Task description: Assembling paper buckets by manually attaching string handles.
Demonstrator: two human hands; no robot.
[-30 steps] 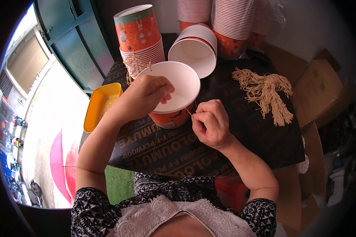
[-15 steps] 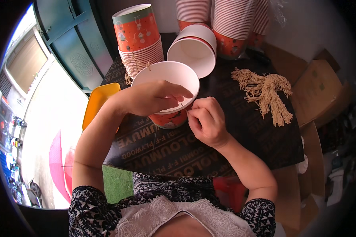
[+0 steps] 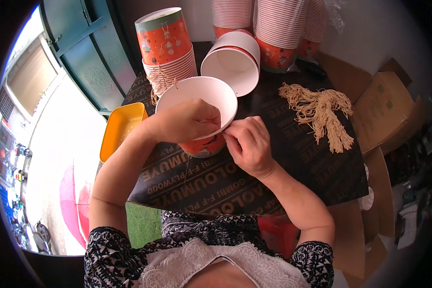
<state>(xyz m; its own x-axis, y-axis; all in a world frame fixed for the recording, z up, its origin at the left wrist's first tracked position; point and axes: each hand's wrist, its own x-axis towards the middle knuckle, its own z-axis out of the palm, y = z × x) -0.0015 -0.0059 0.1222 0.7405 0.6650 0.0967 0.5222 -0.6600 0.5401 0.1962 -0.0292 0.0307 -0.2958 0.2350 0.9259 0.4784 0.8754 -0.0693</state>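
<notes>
A white-lined paper bucket (image 3: 204,89), orange outside with a printed pattern, stands upright on the dark table in front of me. My left hand (image 3: 193,119) reaches over its mouth, fingers curled together at the inner wall near the right rim. At the outside of that same rim, my right hand (image 3: 249,145) pinches with thumb and forefinger. Whatever lies between the fingers of either hand is too small or hidden. Right of the bucket lies a bundle of beige cords (image 3: 324,113). Behind it, a stack of buckets (image 3: 170,62) has beige cords hanging from its rims.
Two nested buckets (image 3: 235,67) lie tipped on their side behind the work. Taller bucket stacks (image 3: 279,33), partly in clear plastic, stand at the back. A yellow plastic basket (image 3: 111,137) sits at the left edge of the table (image 3: 216,187). Cardboard boxes (image 3: 386,113) stand at right.
My left fingers, stretched over the rim before, have curled down inside the bucket. My right hand stays at the outer rim, its fingers shifted slightly. The bucket has moved slightly left.
</notes>
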